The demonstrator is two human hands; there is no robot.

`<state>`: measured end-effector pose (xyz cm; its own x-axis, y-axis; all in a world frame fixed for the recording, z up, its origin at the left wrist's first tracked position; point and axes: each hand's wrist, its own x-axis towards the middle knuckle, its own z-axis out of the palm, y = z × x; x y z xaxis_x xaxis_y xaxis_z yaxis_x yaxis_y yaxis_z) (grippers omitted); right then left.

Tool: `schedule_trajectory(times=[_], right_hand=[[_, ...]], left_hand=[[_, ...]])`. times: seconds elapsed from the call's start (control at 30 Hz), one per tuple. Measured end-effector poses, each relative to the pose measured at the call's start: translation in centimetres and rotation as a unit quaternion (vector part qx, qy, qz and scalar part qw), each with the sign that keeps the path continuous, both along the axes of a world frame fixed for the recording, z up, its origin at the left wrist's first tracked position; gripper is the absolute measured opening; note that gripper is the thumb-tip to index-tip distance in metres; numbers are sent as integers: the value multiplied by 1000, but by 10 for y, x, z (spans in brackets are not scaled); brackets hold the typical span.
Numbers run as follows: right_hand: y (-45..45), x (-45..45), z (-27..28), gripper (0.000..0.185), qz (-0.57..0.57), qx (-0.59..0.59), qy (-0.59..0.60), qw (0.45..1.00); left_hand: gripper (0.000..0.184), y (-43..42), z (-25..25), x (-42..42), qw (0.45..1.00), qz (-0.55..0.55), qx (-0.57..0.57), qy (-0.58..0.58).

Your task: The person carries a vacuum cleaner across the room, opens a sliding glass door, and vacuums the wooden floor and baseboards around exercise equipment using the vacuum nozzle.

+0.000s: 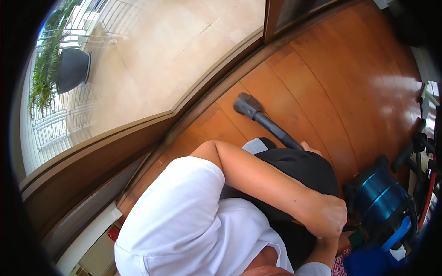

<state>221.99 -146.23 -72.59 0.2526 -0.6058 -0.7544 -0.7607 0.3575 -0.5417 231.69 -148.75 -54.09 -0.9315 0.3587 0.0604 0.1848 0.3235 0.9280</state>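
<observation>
My left arm, in a white sleeve, crosses over a dark-clothed knee. My left hand (328, 217) is closed in a fist beyond the knee; what it grips, if anything, is hidden. Directly beneath it rises my right forearm (323, 254), with the right hand's fingers out of sight behind the left. Past the knee, a black vacuum wand (278, 131) slants across the floor to a brush head (247, 105). Its near end disappears by a patch of bare skin (312, 148), which I cannot identify for certain. The vacuum's shiny blue canister (380, 193) stands right of my hands.
Wooden floorboards (340, 78) run alongside a brown door frame (202, 87). Through the glass are a tiled terrace (175, 37), a dark planter (73, 70) and white railings. Dark tubes (414, 149) and a blue item (368, 262) crowd the right side.
</observation>
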Motion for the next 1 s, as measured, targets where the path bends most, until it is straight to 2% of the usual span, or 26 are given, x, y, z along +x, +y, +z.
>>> schedule_trajectory(times=[0.1,0.17,0.37,0.5,0.6,0.7,0.77,0.87,0.9,0.97,1.0], right_hand=[[-14,42,2,41,23,-110,-13,994],[-19,47,6,39,18,-138,-3,990],[33,-31,27,34,-27,-115,45,992],[37,-21,25,31,-7,-145,23,989],[9,36,14,28,54,-212,-35,975],[-23,90,10,26,96,-304,-81,945],[-39,94,3,25,63,-335,-51,939],[-61,59,3,28,-9,-352,36,935],[-68,39,8,29,-39,-350,77,933],[-82,0,14,33,-123,-318,175,924],[-84,-12,16,34,-177,-313,171,917]], left_hand=[[23,6,-3,2,999,32,-1,43],[20,9,-5,5,996,51,-5,67],[15,17,-13,9,984,111,-17,137],[18,33,-25,13,961,194,-38,194],[12,66,-35,-7,906,362,-90,198],[9,112,-49,-42,809,539,-156,176],[10,115,-51,-36,799,560,-145,166],[2,59,-13,7,899,420,-58,109],[8,51,-10,7,937,342,-36,58],[14,36,-12,11,968,244,-16,57],[13,28,-14,15,968,226,-18,106]])
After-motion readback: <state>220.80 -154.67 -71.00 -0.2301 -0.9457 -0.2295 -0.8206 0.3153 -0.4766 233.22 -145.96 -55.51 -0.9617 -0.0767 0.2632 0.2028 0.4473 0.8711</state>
